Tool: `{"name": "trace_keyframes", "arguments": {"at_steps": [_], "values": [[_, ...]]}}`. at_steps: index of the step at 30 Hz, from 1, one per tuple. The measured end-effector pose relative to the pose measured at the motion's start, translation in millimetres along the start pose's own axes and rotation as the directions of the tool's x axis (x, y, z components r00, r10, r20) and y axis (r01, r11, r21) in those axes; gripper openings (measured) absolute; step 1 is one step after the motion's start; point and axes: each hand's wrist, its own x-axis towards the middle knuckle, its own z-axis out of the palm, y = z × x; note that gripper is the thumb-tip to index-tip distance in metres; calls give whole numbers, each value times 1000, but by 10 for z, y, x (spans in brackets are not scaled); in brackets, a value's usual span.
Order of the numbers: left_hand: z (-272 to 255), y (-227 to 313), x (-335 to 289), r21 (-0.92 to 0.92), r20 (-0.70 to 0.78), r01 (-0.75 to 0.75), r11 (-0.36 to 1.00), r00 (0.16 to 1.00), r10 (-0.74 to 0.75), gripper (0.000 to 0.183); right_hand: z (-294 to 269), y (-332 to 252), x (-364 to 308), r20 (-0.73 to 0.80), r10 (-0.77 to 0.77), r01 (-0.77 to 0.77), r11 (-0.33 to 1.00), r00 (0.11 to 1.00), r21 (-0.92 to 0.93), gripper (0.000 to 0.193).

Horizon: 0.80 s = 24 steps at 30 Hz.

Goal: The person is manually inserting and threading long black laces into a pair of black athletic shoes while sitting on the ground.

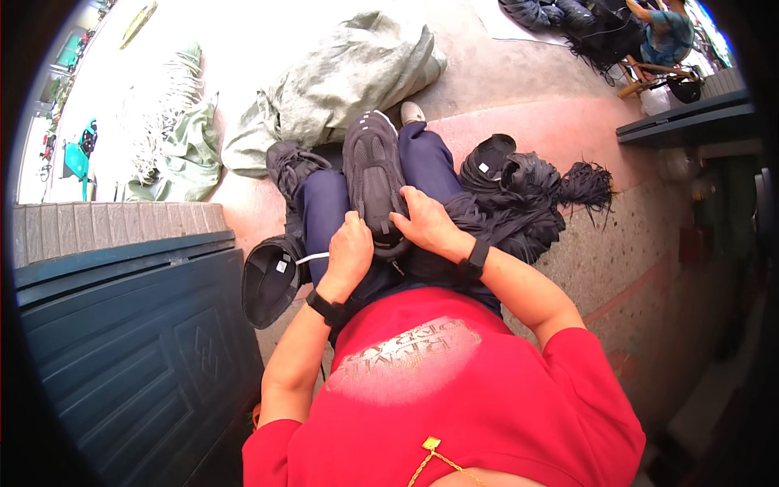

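A black shoe [374,166] with a mesh upper lies across my lap, its toe pointing away from me. My left hand [349,250] is closed at the shoe's near left edge, its fingers pinched together. From the opposite side my right hand [428,221] grips the shoe, thumb over the upper and fingers along its right side. A thin white rod [312,258] sticks out to the left beside my left hand. Whether that hand holds the rod cannot be made out.
Black shoe uppers [274,280] hang by my left thigh; more uppers and a bundle of black strips [527,203] lie at my right. A grey-green sheet [341,81] is heaped ahead. Blue door panels [146,349] stand at left. Another person [667,36] sits far right.
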Motion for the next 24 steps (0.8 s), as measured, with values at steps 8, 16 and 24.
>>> {"name": "trace_keyframes", "arguments": {"at_steps": [8, 16, 24], "values": [[-465, -18, 174, -243, 22, -34, 969, 999, 41, 18, -870, 160, 46, -112, -41, 51, 995, 993, 84, 11], [-28, 397, 294, -310, 187, -289, 906, 916, 356, 15, -739, 367, -336, 15, -157, 158, 987, 987, -19, 13], [71, 520, 390, -288, 307, -291, 913, 875, 375, 17, -616, 297, -267, 70, -278, 287, 919, 958, -271, 10]]}}
